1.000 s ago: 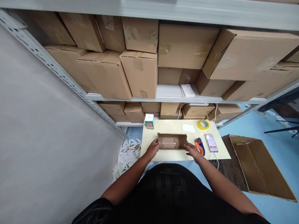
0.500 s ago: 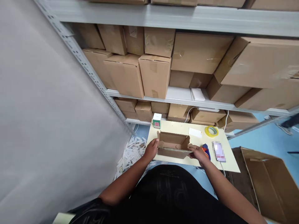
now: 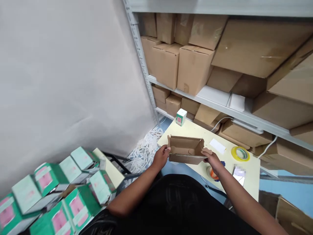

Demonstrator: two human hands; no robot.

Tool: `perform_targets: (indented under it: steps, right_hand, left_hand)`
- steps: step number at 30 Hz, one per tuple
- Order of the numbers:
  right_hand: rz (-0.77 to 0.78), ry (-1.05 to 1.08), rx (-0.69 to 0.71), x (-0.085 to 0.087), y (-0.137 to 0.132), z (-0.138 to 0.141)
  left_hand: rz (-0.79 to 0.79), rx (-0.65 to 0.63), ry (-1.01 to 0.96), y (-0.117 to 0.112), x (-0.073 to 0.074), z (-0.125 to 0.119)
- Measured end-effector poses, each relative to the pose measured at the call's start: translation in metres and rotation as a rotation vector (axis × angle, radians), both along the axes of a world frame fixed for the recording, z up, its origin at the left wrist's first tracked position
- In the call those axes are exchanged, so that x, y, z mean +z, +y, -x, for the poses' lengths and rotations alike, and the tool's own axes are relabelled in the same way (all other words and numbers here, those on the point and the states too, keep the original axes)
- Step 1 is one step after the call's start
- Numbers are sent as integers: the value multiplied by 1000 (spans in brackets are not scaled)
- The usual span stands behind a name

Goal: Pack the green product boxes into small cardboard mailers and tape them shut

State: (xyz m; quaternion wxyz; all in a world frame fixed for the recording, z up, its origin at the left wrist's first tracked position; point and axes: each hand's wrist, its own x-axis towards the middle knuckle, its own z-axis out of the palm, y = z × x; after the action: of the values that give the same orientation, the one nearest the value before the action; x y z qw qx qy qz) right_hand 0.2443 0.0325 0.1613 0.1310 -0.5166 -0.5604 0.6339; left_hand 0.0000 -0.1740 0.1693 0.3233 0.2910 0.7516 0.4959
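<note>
An open brown cardboard box hangs between my two hands, partly over the near edge of the pale yellow table. Its top is open and the inside looks bare. My left hand grips the left end near a raised flap. At the right end, my right hand pinches the box by its rim, where another flap sticks out. Just beyond my right hand lies an orange and blue object, partly hidden by the arm. A small white and green box stands at the table's far left corner.
Tape roll, white card and phone lie on the table. Several green and white boxes fill the lower left. Metal shelving with cartons rises behind. Paper shreds cover the floor beside the wall.
My view has swung left, bringing the green and white boxes into sight. Both hands still hold the cardboard box, which has turned left with my body.
</note>
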Motion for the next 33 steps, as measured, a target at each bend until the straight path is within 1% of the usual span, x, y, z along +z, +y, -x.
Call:
perform_targets:
  steps: [3,5,9,13,17,22,24,26,29,31,33]
  right_hand:
    - [-16,28,83,-1,-7,17]
    - [13,58,126,-1,-18,31]
    - [88,112,193,6,-49,59]
    - [68,146,236,14,-88,89]
    - [18,169,266,16,-144,124]
    - [-60,211,386,16,-236,162]
    - [-93,202,443,17,-274,174]
    - [-143,193,483,21,-309,186]
    - [-229,171,522,27,-352,201]
    - [-271,145,556,31,-371,210]
    - [-282,123,597,34,-383,219]
  left_hand:
    - [0,92,8,-30,5,-8]
    - [0,165,26,-52,10,-10]
    - [-10,296,62,-101,18,-12]
    - [-64,399,101,-158,24,-13]
    - [-94,487,140,-232,31,-12]
    - [-154,585,208,-340,43,-4]
    - [-187,608,241,-382,43,1]
    - [-225,633,251,-419,41,5]
    - [-235,698,221,-461,37,10]
    - [-212,744,201,-481,35,13]
    - [-200,781,191,-494,35,16]
